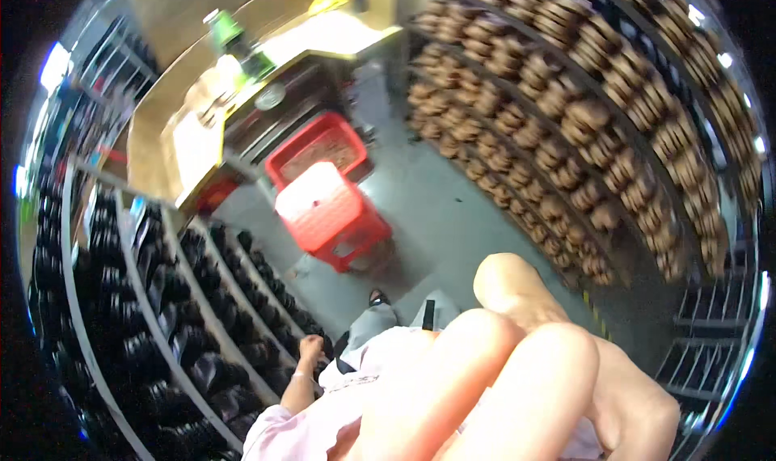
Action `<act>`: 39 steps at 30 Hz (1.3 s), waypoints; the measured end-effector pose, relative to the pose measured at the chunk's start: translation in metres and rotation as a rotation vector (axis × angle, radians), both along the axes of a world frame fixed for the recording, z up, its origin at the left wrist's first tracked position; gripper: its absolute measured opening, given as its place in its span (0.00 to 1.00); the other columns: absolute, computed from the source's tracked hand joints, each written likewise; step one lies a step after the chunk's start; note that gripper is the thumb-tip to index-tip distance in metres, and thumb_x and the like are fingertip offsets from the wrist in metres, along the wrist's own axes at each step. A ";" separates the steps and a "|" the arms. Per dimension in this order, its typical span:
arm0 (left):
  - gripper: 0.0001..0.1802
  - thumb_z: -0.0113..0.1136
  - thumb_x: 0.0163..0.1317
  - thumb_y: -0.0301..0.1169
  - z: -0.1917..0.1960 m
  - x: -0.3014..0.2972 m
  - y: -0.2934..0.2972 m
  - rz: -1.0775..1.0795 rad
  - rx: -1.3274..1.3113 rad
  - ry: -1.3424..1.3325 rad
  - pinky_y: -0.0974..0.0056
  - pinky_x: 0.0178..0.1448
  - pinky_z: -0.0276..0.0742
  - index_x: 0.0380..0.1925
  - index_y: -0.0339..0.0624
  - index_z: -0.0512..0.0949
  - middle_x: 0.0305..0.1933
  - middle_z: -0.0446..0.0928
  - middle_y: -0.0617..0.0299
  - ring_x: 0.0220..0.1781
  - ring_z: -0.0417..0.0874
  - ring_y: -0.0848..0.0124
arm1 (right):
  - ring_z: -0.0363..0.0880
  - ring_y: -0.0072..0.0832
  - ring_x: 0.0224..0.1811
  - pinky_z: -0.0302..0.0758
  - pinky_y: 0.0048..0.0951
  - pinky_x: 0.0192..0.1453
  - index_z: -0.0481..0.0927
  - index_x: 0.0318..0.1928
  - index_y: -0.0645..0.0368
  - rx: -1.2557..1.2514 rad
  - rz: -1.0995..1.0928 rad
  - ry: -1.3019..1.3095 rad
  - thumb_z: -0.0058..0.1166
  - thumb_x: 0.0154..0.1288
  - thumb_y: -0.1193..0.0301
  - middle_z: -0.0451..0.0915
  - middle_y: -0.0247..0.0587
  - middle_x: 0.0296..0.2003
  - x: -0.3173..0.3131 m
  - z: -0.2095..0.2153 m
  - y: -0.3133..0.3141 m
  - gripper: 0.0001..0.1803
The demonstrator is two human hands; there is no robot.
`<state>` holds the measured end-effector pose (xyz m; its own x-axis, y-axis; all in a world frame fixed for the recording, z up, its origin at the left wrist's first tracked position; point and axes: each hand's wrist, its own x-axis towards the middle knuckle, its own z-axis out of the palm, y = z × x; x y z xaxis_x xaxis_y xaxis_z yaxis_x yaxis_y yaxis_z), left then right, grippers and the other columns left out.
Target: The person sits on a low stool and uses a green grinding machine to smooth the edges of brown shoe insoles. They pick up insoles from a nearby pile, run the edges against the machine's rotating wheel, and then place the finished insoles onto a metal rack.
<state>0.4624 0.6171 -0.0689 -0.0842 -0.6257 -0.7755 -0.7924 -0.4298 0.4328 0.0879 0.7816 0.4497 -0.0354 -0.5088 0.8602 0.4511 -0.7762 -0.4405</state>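
Observation:
Several smooth tan, rounded-end pieces [453, 380], resembling shoe lasts, fill the lower right, close in front of my body. They lie side by side and overlap; one rounded end [507, 279] reaches farther forward. No fingers show on them, and my right hand cannot be made out; the pieces cover that area. My left hand [309, 348] hangs low beside my pale shirt [283, 429], a band at its wrist. Its fingers are curled, and what they may hold is too small to see. It is nearest to the dark rack on my left.
Racks of black shoe-like items [210, 323] line the left. On the right, curved-looking shelves hold stacks of tan pieces [558, 137]. Ahead stand a red stool [331, 214], a red bin [279, 166] and a workbench [376, 40] with a green bottle [225, 28]. Grey floor [428, 210] lies between.

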 end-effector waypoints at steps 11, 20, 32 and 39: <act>0.15 0.60 0.54 0.31 -0.033 0.020 -0.092 0.446 0.039 0.152 0.67 0.25 0.76 0.41 0.38 0.80 0.26 0.76 0.64 0.24 0.76 0.72 | 0.74 0.37 0.47 0.70 0.34 0.52 0.76 0.42 0.65 0.019 0.454 0.014 0.48 0.64 0.46 0.71 0.55 0.48 0.005 0.008 -0.226 0.30; 0.15 0.61 0.53 0.35 -0.003 -0.038 -0.200 0.404 -0.269 0.037 0.65 0.45 0.76 0.38 0.39 0.82 0.35 0.83 0.57 0.38 0.82 0.68 | 0.75 0.34 0.45 0.71 0.31 0.50 0.76 0.41 0.66 -0.008 0.687 -0.055 0.49 0.64 0.47 0.73 0.53 0.46 -0.028 -0.004 -0.394 0.29; 0.22 0.58 0.63 0.41 0.094 -0.165 -0.730 0.626 -0.552 0.792 0.66 0.48 0.75 0.51 0.38 0.73 0.44 0.78 0.60 0.47 0.78 0.71 | 0.76 0.30 0.44 0.73 0.29 0.50 0.73 0.48 0.67 1.004 -0.911 0.244 0.61 0.60 0.61 0.77 0.46 0.42 -0.053 -0.330 -0.812 0.24; 0.56 0.67 0.48 0.55 0.070 -0.253 -0.924 0.566 -0.506 0.715 0.53 0.64 0.62 0.67 0.36 0.48 0.64 0.61 0.46 0.63 0.64 0.57 | 0.79 0.26 0.37 0.76 0.27 0.45 0.77 0.43 0.66 1.451 -0.859 0.208 0.61 0.61 0.58 0.81 0.41 0.35 -0.094 -0.386 -1.003 0.22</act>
<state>0.2097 -0.3069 0.0008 -0.0139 -0.9549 -0.2966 -0.0192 -0.2964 0.9549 -0.0059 -0.2216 0.0637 -0.6543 -0.7185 -0.2361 -0.0061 0.3172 -0.9483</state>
